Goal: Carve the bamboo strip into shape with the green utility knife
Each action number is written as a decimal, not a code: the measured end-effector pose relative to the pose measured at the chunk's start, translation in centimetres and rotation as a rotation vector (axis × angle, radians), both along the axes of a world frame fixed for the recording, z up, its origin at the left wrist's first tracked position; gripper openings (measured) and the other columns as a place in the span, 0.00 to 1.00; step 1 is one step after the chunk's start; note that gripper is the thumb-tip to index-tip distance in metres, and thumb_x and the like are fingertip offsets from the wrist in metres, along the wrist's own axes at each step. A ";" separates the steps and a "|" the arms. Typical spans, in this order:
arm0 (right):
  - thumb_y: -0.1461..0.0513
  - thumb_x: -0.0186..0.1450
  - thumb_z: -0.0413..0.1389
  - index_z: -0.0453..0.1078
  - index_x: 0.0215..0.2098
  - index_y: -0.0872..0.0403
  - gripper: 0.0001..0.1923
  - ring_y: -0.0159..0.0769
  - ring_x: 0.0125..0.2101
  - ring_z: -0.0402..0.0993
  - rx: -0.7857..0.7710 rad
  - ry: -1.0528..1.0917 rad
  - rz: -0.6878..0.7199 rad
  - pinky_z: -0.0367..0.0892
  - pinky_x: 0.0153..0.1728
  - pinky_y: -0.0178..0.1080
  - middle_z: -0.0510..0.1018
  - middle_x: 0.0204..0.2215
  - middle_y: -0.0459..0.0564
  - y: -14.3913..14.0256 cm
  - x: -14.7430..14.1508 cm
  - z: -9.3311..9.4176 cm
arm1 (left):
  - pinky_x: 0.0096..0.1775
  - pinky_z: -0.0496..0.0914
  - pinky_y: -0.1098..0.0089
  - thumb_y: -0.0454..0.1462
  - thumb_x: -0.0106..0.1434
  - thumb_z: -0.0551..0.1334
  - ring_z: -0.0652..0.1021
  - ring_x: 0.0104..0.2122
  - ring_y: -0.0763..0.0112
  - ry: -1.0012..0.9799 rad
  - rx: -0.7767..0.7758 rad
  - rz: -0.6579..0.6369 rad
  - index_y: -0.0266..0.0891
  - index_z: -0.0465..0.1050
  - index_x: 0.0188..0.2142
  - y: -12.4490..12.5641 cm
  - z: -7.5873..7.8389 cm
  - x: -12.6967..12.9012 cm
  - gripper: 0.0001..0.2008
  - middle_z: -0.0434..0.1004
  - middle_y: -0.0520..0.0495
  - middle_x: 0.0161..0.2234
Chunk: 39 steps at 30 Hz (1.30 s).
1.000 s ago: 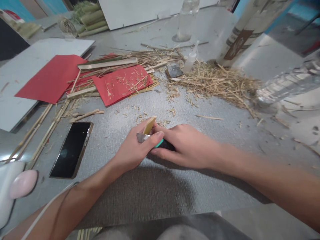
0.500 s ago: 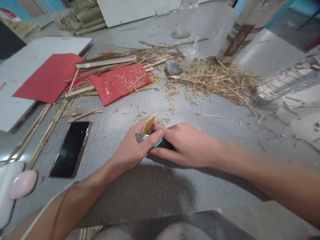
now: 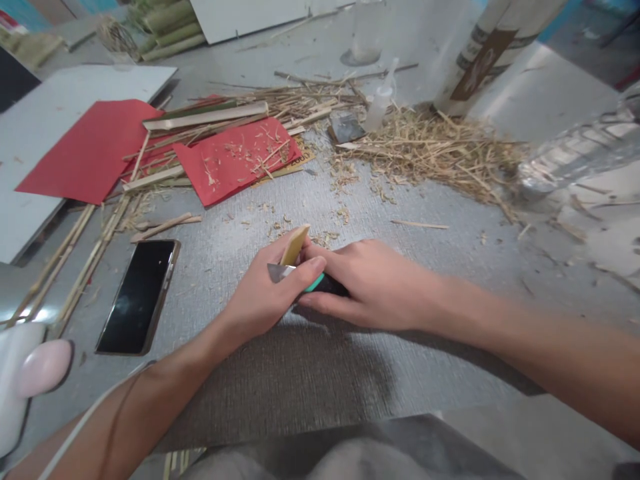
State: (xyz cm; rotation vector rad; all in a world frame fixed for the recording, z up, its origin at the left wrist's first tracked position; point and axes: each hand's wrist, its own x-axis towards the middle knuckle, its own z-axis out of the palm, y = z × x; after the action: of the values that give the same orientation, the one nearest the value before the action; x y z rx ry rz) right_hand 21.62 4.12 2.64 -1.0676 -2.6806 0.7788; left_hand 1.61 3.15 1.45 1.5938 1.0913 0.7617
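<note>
Nothing has moved: at frame centre the left hand (image 3: 260,300) clenches a flat tan bamboo strip (image 3: 295,245); the right hand (image 3: 373,287) grips a knife (image 3: 300,277), its handle mostly hidden.

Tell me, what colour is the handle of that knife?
The knife handle is black with a teal-green trim, peeking out between both hands; the head view shows it.

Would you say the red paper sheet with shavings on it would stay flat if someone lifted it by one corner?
Probably not: the red sheet looks thin and would likely droop. The shavings lying loose on it would probably slide off.
</note>
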 end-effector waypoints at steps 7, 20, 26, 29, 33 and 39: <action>0.44 0.78 0.49 0.68 0.62 0.59 0.30 0.38 0.25 0.70 -0.001 -0.020 -0.004 0.48 0.27 0.39 0.82 0.30 0.51 0.0 0.0 0.1 | 0.35 0.64 0.68 0.44 0.70 0.62 0.68 0.30 0.72 0.003 -0.024 0.023 0.41 0.68 0.35 0.1 0.3 0.3 0.10 0.68 0.55 0.29; 0.44 0.78 0.49 0.67 0.63 0.59 0.30 0.38 0.26 0.71 -0.025 -0.026 -0.010 0.49 0.28 0.39 0.82 0.31 0.51 0.0 -0.2 -0.1 | 0.34 0.64 0.67 0.44 0.69 0.63 0.67 0.30 0.72 -0.021 -0.017 0.030 0.42 0.67 0.34 0.1 0.1 0.2 0.11 0.66 0.56 0.29; 0.45 0.78 0.49 0.65 0.64 0.58 0.30 0.38 0.25 0.70 -0.034 -0.026 -0.018 0.49 0.28 0.39 0.82 0.31 0.50 -0.1 -0.2 -0.1 | 0.34 0.63 0.68 0.43 0.70 0.63 0.66 0.30 0.72 -0.043 -0.026 0.034 0.42 0.66 0.34 0.1 0.1 0.4 0.11 0.66 0.56 0.29; 0.44 0.78 0.49 0.64 0.66 0.58 0.31 0.38 0.25 0.70 -0.037 -0.007 -0.016 0.49 0.28 0.39 0.82 0.31 0.50 -0.1 -0.2 -0.1 | 0.34 0.63 0.67 0.43 0.71 0.63 0.65 0.29 0.73 -0.048 -0.020 0.034 0.42 0.66 0.34 0.1 0.0 0.3 0.11 0.65 0.56 0.29; 0.45 0.78 0.49 0.64 0.66 0.58 0.30 0.38 0.25 0.70 -0.048 -0.016 -0.013 0.49 0.28 0.39 0.82 0.31 0.50 -0.1 -0.2 -0.1 | 0.33 0.62 0.67 0.43 0.71 0.63 0.64 0.29 0.73 -0.056 -0.020 0.023 0.42 0.66 0.34 0.0 0.0 0.3 0.12 0.63 0.56 0.28; 0.44 0.77 0.49 0.65 0.65 0.57 0.30 0.37 0.25 0.70 -0.040 -0.035 -0.015 0.49 0.28 0.39 0.82 0.31 0.50 -0.1 -0.2 0.0 | 0.33 0.62 0.68 0.42 0.71 0.63 0.64 0.28 0.73 -0.046 -0.033 0.021 0.42 0.66 0.34 0.1 0.1 0.3 0.11 0.64 0.56 0.28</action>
State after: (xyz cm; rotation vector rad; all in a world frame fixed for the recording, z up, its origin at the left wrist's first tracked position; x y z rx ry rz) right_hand 21.39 4.03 2.62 -1.1189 -2.6938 0.8215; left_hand 1.95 3.20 1.59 1.5317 1.0837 0.7873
